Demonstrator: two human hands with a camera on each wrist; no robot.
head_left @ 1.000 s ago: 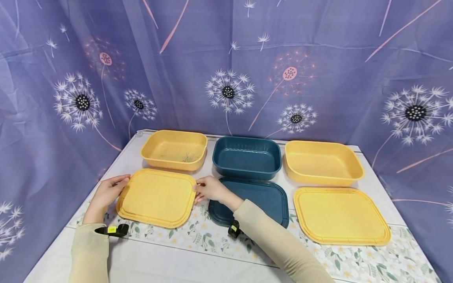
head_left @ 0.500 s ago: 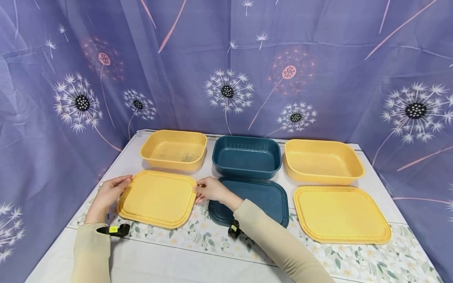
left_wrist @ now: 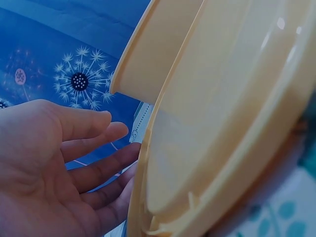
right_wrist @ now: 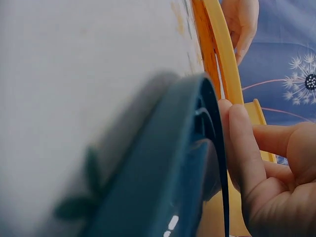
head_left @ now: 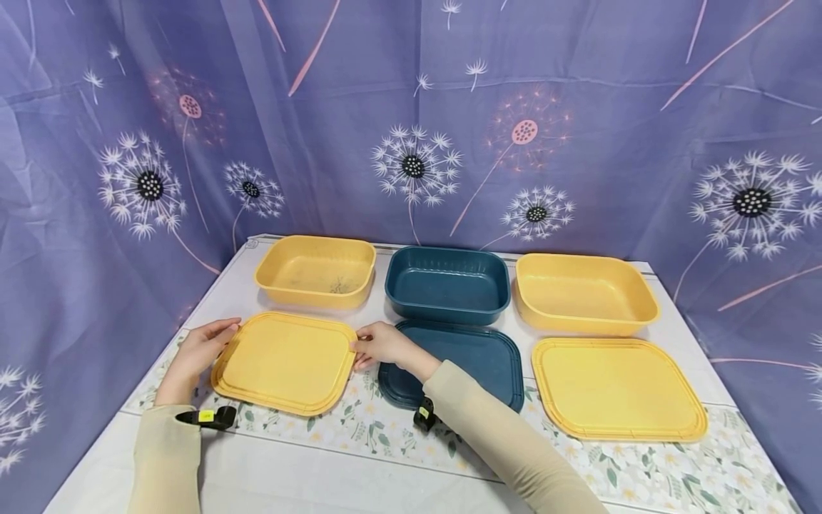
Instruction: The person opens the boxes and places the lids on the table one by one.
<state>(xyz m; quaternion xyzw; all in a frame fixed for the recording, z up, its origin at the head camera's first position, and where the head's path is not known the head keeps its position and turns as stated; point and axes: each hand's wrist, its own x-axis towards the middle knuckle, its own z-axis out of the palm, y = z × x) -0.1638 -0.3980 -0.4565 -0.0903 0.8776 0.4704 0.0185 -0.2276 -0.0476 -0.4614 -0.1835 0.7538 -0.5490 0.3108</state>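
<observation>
A yellow lid [head_left: 285, 360] with rounded corners lies between my two hands at the left of the table in the head view. Against its left rim rest some fingertips of my left hand [left_wrist: 64, 163], the other digits held off it and relaxed. At the opposite rim, my right hand [head_left: 385, 343] pinches the edge; the right wrist view shows its fingertips [right_wrist: 239, 116] right at the lid's border. Under my right wrist is a dark teal lid [head_left: 475, 360], partly hidden by the forearm. Just behind the yellow lid stands a yellow box [head_left: 308, 275].
Along the back stand a teal box [head_left: 447, 285] and a second yellow box [head_left: 587, 293], both without covers. Another yellow lid [head_left: 619, 389] lies at the right, on the floral cloth [head_left: 359, 421]. A purple dandelion curtain [head_left: 321, 143] closes off the back and sides.
The far edge of the yellow lid between my hands has come slightly nearer to me. My left hand has shifted slightly right; my right hand has stayed nearly still.
</observation>
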